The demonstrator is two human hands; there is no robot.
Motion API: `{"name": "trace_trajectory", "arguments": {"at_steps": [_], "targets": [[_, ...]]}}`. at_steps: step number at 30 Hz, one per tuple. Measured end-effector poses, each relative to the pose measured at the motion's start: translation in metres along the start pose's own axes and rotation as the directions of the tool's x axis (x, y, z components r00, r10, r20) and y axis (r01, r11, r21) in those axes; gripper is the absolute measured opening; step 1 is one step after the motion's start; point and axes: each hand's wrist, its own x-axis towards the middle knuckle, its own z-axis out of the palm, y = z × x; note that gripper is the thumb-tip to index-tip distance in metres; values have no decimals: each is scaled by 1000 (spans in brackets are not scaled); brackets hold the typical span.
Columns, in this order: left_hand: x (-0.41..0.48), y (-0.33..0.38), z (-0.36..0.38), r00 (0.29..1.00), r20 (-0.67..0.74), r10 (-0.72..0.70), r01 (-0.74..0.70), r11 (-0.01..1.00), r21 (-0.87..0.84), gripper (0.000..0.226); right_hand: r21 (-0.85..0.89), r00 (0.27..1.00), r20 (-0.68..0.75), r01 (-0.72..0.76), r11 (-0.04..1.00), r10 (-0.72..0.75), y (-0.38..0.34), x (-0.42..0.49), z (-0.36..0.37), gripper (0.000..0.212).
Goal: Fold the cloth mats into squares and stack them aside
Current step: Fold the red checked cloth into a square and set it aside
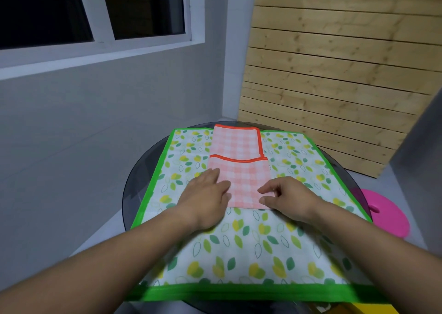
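Now left hand (pixel 206 195) flat on pink checked mat (pixel 241 175), right hand (pixel 288 197) pinching its near edge, leaf mat (pixel 239 249) underneath.

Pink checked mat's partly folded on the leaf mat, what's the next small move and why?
Probably carry the near edge forward onto the far orange border. The pink checked mat is oblong, not square, the left hand presses it flat, and the right hand seems to pinch its near corner, ready to lift.
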Motion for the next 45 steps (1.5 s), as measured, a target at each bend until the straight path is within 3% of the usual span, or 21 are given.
{"name": "trace_trajectory", "arguments": {"at_steps": [3,9,13,19,26,29,32,39,45], "targets": [[2,-5,8,988,147,-52,60,997,-46,57,10,1000,-16,-1,1000,2,0,0,1,26],[4,-8,10,971,222,-90,80,995,50,61,-18,999,-37,-34,999,33,0,-2,5,31],[4,-6,11,970,220,-104,94,994,58,61,-267,985,-171,-74,961,28,-14,-3,20,59],[3,-10,8,970,228,-87,85,996,19,61,-357,995,-68,-90,930,71,-9,1,25,84],[1,-26,-6,967,256,-12,55,986,-159,60,-344,1000,-1,-19,939,20,19,-3,7,72],[-3,-27,-8,988,151,-36,76,961,-268,67,-301,999,-40,15,954,-28,19,-5,7,70],[-4,-27,-13,993,11,-121,115,902,-416,74,-138,993,-116,17,990,-33,17,-7,1,74],[-6,-31,-14,989,28,-147,147,921,-360,82,-109,981,-92,158,982,-168,19,-9,-2,68],[-9,-25,-23,985,48,-164,169,898,-406,77,-129,950,-36,303,944,-310,19,-7,1,36]]}}
